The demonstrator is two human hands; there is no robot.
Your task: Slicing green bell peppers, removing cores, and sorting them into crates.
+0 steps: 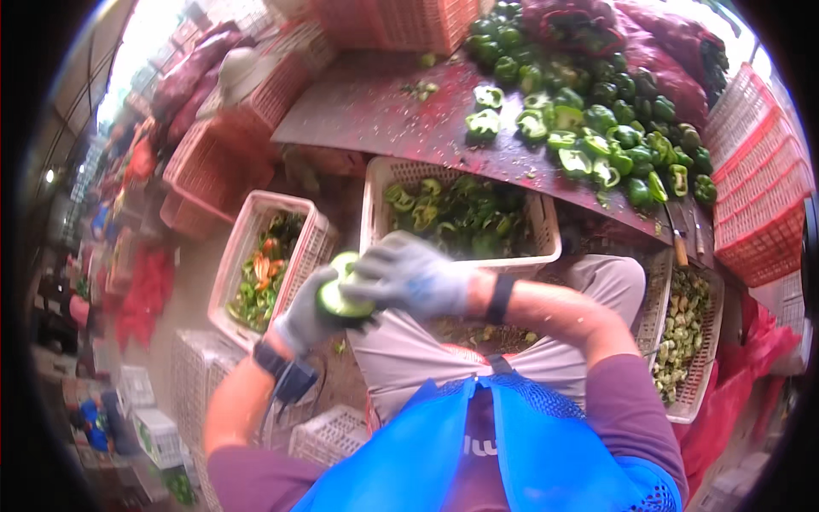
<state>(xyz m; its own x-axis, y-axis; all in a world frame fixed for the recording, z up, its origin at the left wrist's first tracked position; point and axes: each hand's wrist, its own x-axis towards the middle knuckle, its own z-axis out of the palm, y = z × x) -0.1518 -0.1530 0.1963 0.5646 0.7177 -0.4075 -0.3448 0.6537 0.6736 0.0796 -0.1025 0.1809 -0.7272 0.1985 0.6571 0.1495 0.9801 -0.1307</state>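
Both my hands wear grey gloves and meet in front of my lap. My left hand is wrapped round a cut green bell pepper, its pale inside facing up. From the right, my right hand reaches over the pepper with its fingers bent against the cut face. Its fingertips are partly hidden and slightly blurred. Just beyond my hands stands a white crate with green pepper pieces in it. On the table lies a heap of whole and halved green peppers.
Left of my hands is a pinkish crate of pepper scraps. Another crate by my right leg contains pale pepper cores. A wooden-handled knife lies at the edge of the table. Stacked red crates stand at the right.
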